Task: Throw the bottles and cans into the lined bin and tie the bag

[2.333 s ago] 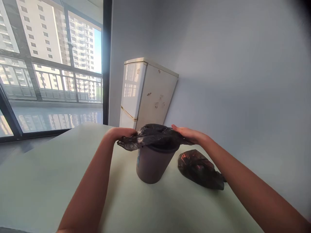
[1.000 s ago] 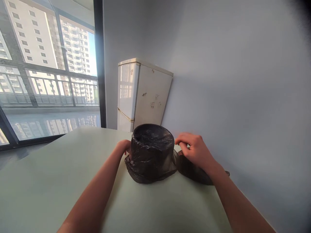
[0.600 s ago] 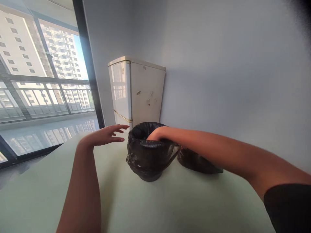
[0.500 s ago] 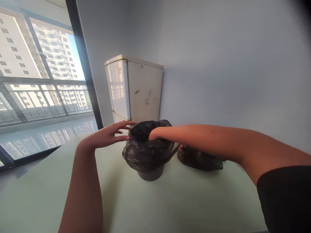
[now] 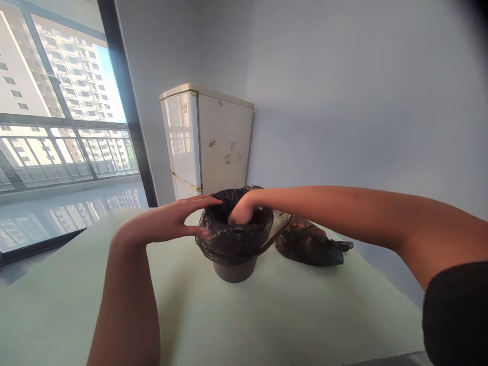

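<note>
A black plastic bin bag [image 5: 232,244] lines a small grey bin [image 5: 235,271], its top folded down over the outside of the rim. My right hand [image 5: 244,207] reaches down inside the lined bin, and its fingers are hidden by the hand itself and the bag. At the bin's left side, my left hand [image 5: 190,218] has thumb and fingers spread apart, the thumb against the outside of the bag and the fingertips over the rim. A strand of the bag stretches out on the right side of the bin.
On the pale green table [image 5: 290,315], a second dark plastic bag [image 5: 308,244] lies right of the bin. Behind the table stands a white fridge [image 5: 224,137] against the grey wall. A large window [image 5: 68,142] fills the left side.
My right hand has lifted slightly, with more of it showing above the bag. My left fingers have moved right over the rim. The bag's mouth looks wider.
</note>
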`<control>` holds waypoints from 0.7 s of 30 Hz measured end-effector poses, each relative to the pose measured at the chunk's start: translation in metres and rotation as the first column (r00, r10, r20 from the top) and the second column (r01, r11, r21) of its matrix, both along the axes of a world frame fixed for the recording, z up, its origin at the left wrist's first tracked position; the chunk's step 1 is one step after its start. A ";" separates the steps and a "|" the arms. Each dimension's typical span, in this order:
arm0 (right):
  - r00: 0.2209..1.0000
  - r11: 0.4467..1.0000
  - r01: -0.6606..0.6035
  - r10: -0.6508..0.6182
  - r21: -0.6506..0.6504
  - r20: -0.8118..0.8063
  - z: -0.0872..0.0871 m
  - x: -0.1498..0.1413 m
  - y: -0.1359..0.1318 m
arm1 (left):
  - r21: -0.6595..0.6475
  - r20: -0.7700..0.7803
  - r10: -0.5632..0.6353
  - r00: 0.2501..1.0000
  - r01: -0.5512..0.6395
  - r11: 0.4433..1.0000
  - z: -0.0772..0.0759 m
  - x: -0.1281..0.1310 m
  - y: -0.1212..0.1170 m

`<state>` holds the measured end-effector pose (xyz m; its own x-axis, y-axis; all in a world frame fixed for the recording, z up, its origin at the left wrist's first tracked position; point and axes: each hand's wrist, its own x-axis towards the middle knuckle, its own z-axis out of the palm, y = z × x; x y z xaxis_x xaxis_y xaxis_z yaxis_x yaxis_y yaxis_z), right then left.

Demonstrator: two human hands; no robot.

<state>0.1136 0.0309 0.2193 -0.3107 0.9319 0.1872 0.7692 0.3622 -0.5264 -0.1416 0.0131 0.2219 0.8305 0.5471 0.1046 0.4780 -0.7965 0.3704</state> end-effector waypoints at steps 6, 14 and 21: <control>0.955 0.999 -0.011 0.021 -0.035 0.295 0.032 0.052 -0.001 | 0.024 -0.027 0.016 0.999 -0.015 1.000 -0.001 0.002 0.002; 0.903 0.933 0.348 -0.359 -0.088 -0.235 -0.006 0.109 0.003 | 0.074 -0.003 0.009 1.000 -0.009 0.997 -0.012 0.003 0.030; 0.782 0.890 0.108 -0.351 -0.443 -0.515 -0.035 0.112 -0.014 | 0.066 -0.048 -0.013 0.999 0.016 0.998 -0.015 0.007 0.039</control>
<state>0.2256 0.0168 0.1847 -0.0275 0.9929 -0.1158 0.3178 -0.1011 -0.9427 -0.1342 0.0521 0.2069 0.8432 0.5281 0.1008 0.4820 -0.8256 0.2933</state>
